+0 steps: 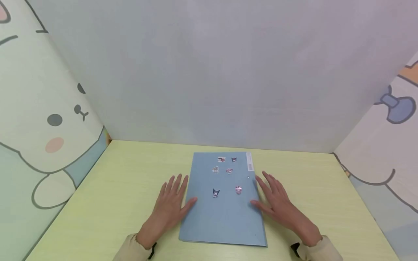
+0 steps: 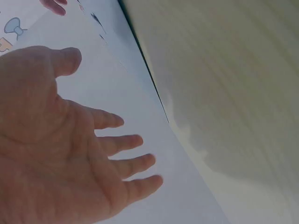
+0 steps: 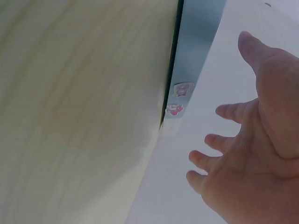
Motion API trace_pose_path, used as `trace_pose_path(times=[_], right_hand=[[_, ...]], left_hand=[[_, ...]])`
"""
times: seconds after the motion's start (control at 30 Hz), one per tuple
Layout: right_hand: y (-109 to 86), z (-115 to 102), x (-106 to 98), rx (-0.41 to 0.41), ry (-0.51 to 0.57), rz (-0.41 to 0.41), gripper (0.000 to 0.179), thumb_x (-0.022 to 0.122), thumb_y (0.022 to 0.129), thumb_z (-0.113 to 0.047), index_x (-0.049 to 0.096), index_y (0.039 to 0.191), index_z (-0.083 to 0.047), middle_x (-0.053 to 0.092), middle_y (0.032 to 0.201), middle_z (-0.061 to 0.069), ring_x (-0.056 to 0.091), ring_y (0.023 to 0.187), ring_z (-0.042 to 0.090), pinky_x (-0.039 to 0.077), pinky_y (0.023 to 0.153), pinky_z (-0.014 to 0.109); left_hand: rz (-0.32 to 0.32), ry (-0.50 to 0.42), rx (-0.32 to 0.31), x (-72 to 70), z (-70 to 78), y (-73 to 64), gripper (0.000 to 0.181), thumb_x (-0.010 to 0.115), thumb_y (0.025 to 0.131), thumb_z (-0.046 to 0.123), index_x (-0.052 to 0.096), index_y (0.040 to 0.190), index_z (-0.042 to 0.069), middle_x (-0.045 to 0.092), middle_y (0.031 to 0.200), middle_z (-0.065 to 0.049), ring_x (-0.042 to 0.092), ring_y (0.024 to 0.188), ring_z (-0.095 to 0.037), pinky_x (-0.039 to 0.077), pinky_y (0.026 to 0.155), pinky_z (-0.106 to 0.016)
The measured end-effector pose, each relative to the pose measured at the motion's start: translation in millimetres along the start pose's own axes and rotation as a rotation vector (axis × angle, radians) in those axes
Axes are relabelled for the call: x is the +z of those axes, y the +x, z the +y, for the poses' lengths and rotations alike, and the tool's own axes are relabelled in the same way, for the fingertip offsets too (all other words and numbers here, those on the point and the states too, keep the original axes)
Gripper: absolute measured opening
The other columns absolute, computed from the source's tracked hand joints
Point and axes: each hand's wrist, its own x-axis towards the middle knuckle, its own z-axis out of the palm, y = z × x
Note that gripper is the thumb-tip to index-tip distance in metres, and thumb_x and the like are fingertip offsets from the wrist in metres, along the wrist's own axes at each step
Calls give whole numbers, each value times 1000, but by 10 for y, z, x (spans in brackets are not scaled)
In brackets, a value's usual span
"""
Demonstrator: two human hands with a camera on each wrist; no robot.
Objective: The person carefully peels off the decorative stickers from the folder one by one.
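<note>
A flat blue folder lies on the pale wooden table, with several small cartoon stickers on its cover and a white barcode label at its top right corner. My left hand is at the folder's left side, fingers straight and spread, the thumb reaching over the edge. On the opposite side, my right hand mirrors it, its thumb over the right edge and its fingers extended forward. Both wrist views show the palms with straight fingers and nothing held.
The yellowish wooden table meets a plain pale wall at the back. Side panels with cartoon animal prints stand at the left and right.
</note>
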Motion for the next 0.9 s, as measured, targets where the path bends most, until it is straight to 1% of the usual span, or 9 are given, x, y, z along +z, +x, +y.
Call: trace_pose_path(times=[0.1, 0.17, 0.27, 0.37, 0.47, 0.53, 0.63, 0.77, 0.9], right_hand=[[-6, -36, 3, -12, 21, -39, 82, 72, 95, -43, 35, 159, -7, 21, 166, 18, 24, 147, 44, 26, 112, 66], [-5, -58, -3, -21, 33, -66, 81, 71, 95, -45, 36, 159, -7, 25, 165, 16, 28, 147, 41, 30, 112, 65], [-1, -77, -8, -30, 42, -100, 79, 69, 97, -46, 39, 158, -8, 31, 163, 15, 31, 148, 39, 34, 112, 60], [-2, -92, -15, -13, 45, -136, 76, 67, 97, -49, 41, 157, -8, 35, 163, 14, 31, 149, 41, 34, 113, 57], [-5, -104, -18, -3, 38, -154, 75, 66, 98, -49, 43, 156, -7, 37, 162, 15, 32, 149, 42, 35, 112, 57], [-6, -105, -18, -5, 30, -156, 75, 66, 98, -49, 44, 155, -7, 37, 162, 15, 33, 148, 41, 36, 112, 56], [-7, -103, -15, -14, 21, -155, 74, 66, 98, -48, 45, 155, -6, 38, 161, 15, 34, 147, 41, 38, 111, 55], [-16, -103, -22, -28, 17, -152, 72, 67, 98, -46, 46, 154, -5, 40, 160, 15, 36, 146, 41, 39, 111, 56], [-31, -111, -33, -49, 3, -134, 70, 70, 97, -43, 50, 151, -4, 44, 157, 16, 39, 144, 41, 40, 109, 56]], left_hand=[[-82, -48, -13, -25, 51, -8, 73, 57, 102, 50, 41, 156, 3, 40, 158, -24, 36, 144, -49, 31, 113, -63], [-133, -82, -26, -34, 78, -18, 74, 56, 102, 52, 41, 156, 4, 39, 159, -24, 37, 143, -51, 32, 112, -64], [-189, -113, -39, -32, 104, -43, 75, 57, 100, 55, 43, 156, 7, 40, 158, -24, 38, 141, -54, 35, 110, -65], [-235, -111, -35, -21, 116, -74, 78, 58, 97, 60, 46, 155, 8, 41, 158, -24, 35, 142, -55, 35, 109, -65], [-279, -90, -21, -14, 123, -104, 84, 61, 93, 65, 46, 155, 9, 39, 159, -24, 31, 144, -56, 33, 110, -66], [-288, -69, -1, -15, 127, -118, 88, 64, 91, 66, 45, 155, 9, 37, 159, -25, 29, 145, -56, 33, 109, -67], [-284, -53, 20, -10, 129, -133, 92, 68, 88, 65, 44, 155, 8, 36, 159, -26, 29, 144, -57, 34, 108, -68], [-280, -47, 36, 8, 137, -143, 92, 69, 88, 64, 44, 155, 6, 35, 159, -27, 29, 144, -57, 34, 107, -69], [-286, -50, 48, 25, 152, -153, 91, 68, 89, 63, 44, 154, 5, 34, 159, -29, 29, 144, -58, 33, 106, -71]])
